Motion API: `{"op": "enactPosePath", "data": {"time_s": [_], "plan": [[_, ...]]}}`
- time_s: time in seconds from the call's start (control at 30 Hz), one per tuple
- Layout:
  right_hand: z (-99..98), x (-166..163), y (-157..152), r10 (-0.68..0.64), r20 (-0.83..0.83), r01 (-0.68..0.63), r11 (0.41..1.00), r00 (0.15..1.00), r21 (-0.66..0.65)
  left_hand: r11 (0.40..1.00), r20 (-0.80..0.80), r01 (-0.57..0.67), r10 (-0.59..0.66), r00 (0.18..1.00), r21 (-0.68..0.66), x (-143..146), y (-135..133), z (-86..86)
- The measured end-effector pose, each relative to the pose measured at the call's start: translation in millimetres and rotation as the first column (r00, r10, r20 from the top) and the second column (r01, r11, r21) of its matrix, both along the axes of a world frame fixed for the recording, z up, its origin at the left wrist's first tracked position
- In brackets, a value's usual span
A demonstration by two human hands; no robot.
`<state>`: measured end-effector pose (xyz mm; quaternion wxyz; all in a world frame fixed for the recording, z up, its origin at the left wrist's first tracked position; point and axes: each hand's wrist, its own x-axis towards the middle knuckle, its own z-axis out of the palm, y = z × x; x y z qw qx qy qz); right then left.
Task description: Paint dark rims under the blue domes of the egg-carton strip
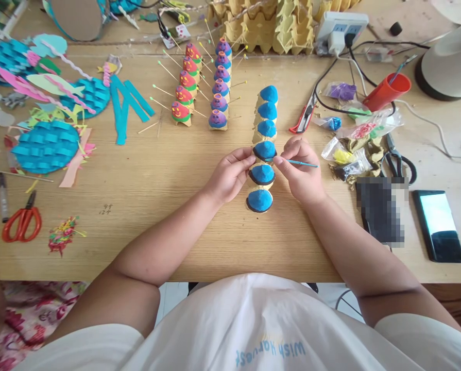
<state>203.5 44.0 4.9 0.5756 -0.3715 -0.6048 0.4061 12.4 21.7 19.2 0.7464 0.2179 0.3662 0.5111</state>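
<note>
Pinching a blue-painted egg-carton cup (265, 150) by its left edge, the left hand (230, 174) holds it mid-row on the wooden table (156, 206). The right hand (300, 170) clamps a thin blue paintbrush (302, 163), tip at the cup's right edge.

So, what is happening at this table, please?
A person sits at the light wooden table with a row of blue-painted egg-carton cups. The left hand steadies the row at a middle cup, while the right hand holds a thin blue paintbrush with its tip at that cup. The three nearest cups show dark rims; the far three do not.
</note>
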Motion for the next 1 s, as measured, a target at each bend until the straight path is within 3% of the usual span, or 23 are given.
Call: {"op": "enactPosePath", "data": {"time_s": [0.13,0.43,0.67,1.0], "plan": [[-3.4,2,3,0.065,-0.090,-0.065,0.998,0.994,-0.005,0.992,-0.003,0.001,0.000,1.000,0.126,1,-1,-1.1],[4.3,3,-3,0.025,0.098,-0.027,1.000,0.995,0.014,0.970,-0.068,0.046,-0.030,0.997,0.241,0,2,-12.4],[4.0,4,-3,0.029,0.067,-0.030,0.999,0.997,0.015,0.942,-0.188,0.040,0.024,0.982,0.332,-2,4,-22.9],[6.2,4,-5,0.020,0.142,-0.025,0.999,0.990,0.029,0.892,-0.322,0.066,0.092,0.942,0.447,-1,1,-14.7]]}}
